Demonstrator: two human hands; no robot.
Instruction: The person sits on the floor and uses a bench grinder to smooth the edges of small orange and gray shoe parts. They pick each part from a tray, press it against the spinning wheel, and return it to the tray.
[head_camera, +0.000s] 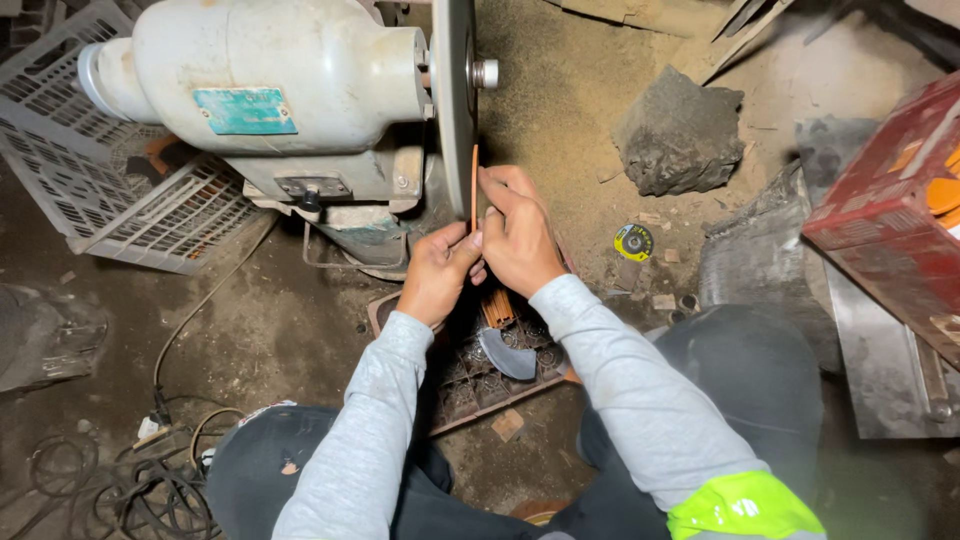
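Orange strip (474, 190), lower end hidden by hands

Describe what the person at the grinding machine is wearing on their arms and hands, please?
Both arms are covered by long, light grey sleeves of soft knit cloth, a little dusty and creased, reaching to the wrists. The left hand and right hand are bare: no gloves, rings or watch show. Near the right shoulder sits a bright yellow-green high-visibility patch.

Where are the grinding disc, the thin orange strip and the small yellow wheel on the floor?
grinding disc (455, 100), head view, on its grey face.
orange strip (474, 185), head view, on its upper length above the hands.
yellow wheel (633, 242), head view, on its centre.
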